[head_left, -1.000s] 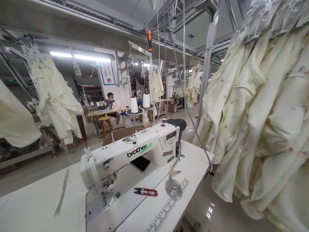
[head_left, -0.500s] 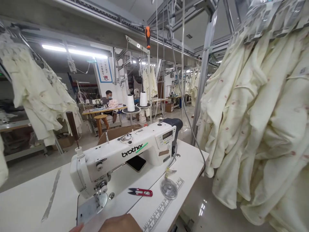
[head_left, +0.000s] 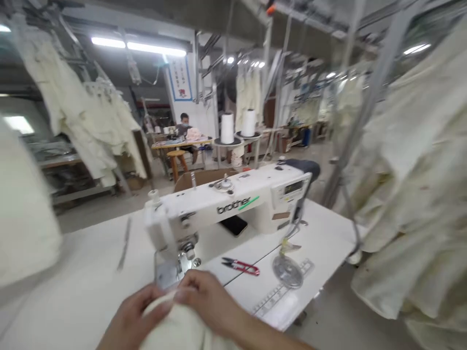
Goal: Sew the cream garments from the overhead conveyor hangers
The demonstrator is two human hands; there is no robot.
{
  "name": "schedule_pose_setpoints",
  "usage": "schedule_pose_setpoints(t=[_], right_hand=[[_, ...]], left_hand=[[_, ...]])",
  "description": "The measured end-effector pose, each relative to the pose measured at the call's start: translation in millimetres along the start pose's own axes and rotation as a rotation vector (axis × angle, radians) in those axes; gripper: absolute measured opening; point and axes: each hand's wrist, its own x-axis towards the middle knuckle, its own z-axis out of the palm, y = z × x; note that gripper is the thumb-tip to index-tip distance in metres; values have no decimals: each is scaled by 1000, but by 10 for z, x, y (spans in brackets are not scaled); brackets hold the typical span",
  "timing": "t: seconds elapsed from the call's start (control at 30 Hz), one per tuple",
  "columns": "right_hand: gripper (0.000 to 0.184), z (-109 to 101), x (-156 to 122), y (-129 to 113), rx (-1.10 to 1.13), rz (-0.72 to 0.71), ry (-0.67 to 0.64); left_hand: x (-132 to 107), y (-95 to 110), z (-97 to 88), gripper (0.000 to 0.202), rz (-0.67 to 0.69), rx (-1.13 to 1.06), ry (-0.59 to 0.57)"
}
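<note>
Cream-coloured fabric (head_left: 178, 328) is pinched between my two hands, just in front of the needle area of a white sewing machine (head_left: 204, 209). My left hand (head_left: 136, 313) is closed on its left side, thumb on top. My right hand (head_left: 204, 296) grips the same cloth close by, with its fingers bent over the edge. The lower part of the cloth runs out of view at the bottom. Red-handled thread snips (head_left: 242, 266) lie on the white table (head_left: 91, 291) to the right of my right hand, untouched.
A clear round dish (head_left: 287, 271) sits by the printed ruler (head_left: 272, 297). A phone (head_left: 234, 225) lies under the machine arm. White thread cones (head_left: 227, 129) stand behind. Cream garments (head_left: 408, 194) hang at right, others (head_left: 73, 107) at left. A person (head_left: 184, 127) sits at a far table.
The view has swung right and blurred a little, with the machine lower and further right in frame. Both hands have risen into view, holding the cream fabric near the needle area.
</note>
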Motion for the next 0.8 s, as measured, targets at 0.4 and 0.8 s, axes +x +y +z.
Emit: schedule_pose_setpoints(t=[0.4, 0.8], right_hand=[[12, -106, 667, 152, -608, 35, -42], [9, -46, 734, 207, -809, 57, 46]], left_hand=[[607, -256, 67, 23, 10, 442, 37], [694, -177, 131, 17, -106, 485, 84]])
